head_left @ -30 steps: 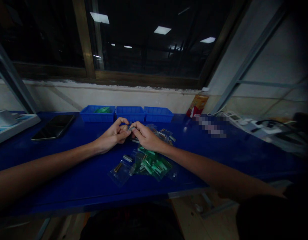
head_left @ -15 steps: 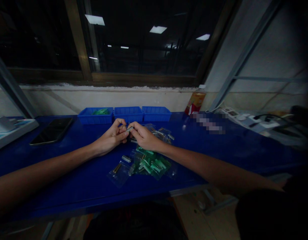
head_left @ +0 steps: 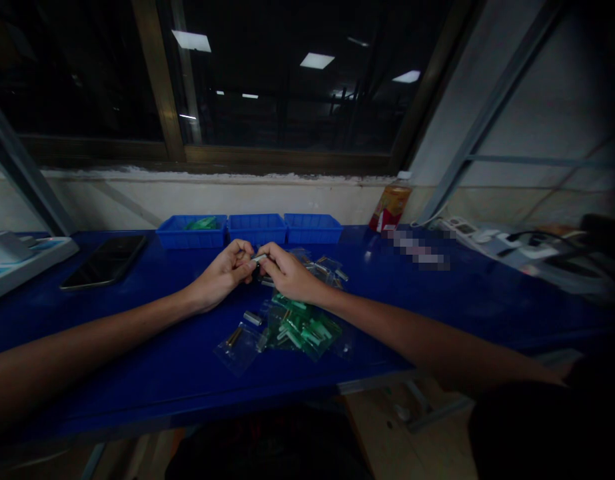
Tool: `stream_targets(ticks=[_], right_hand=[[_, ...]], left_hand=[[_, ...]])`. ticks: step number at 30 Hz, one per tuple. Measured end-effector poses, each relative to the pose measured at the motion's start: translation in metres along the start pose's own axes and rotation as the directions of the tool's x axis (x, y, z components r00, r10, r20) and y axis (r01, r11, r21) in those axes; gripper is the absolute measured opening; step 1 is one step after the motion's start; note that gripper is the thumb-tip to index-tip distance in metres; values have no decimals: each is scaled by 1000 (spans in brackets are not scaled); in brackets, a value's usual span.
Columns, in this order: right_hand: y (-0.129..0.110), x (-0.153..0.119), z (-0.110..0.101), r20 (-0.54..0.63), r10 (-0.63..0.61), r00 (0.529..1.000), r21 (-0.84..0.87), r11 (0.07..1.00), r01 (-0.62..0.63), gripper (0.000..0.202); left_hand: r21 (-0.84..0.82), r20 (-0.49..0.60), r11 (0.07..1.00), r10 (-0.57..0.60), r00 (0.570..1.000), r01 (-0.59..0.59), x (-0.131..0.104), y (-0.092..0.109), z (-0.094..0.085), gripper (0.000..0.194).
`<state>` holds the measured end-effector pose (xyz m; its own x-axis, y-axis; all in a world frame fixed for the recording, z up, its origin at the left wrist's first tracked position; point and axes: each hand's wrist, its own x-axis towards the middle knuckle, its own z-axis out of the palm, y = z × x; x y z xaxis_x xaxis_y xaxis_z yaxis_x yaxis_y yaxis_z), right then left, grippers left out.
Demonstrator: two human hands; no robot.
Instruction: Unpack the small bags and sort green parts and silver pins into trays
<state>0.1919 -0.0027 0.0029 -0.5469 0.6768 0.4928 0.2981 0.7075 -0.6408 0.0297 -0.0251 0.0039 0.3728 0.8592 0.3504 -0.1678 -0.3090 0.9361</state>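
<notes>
Left hand point(head_left: 218, 278) and right hand point(head_left: 290, 275) pinch a small pale piece point(head_left: 258, 258) (identity unclear) above the worktop point(head_left: 152, 360), short of the blue bins point(head_left: 257, 235) along its far edge. Fingertip handling appears current; any regrip would demand fine control.

the tabletop point(head_left: 152, 353) is deep blue, the trays point(head_left: 257, 229) brighter blue, the bottle's label point(head_left: 390, 204) red and yellow-orange.
</notes>
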Motion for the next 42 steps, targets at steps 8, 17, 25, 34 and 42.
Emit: stream_targets(ticks=[8, 17, 25, 34, 42], right_hand=[[-1, 1, 0, 11, 7, 1000, 22, 1000, -8, 10], [-3, 3, -1, -13, 75, 997, -19, 997, -76, 13], [-6, 2, -3, -34, 53, 998, -190, 980, -59, 25], [-8, -1, -14, 4, -100, 995, -320, 943, 96, 19], [-3, -1, -15, 34, -134, 990, -484, 865, 134, 12]], left_hand=[[149, -5, 987, 60, 998, -58, 1, 2, -1, 24], [572, -21, 815, 129, 991, -94, 0, -1, -6, 18], [950, 140, 263, 118, 983, -167, -4, 6, -10, 20], [965, 122, 227, 59, 991, -133, -4, 6, -11, 22], [973, 112, 200, 27, 993, -115, -3, 7, -11, 27]])
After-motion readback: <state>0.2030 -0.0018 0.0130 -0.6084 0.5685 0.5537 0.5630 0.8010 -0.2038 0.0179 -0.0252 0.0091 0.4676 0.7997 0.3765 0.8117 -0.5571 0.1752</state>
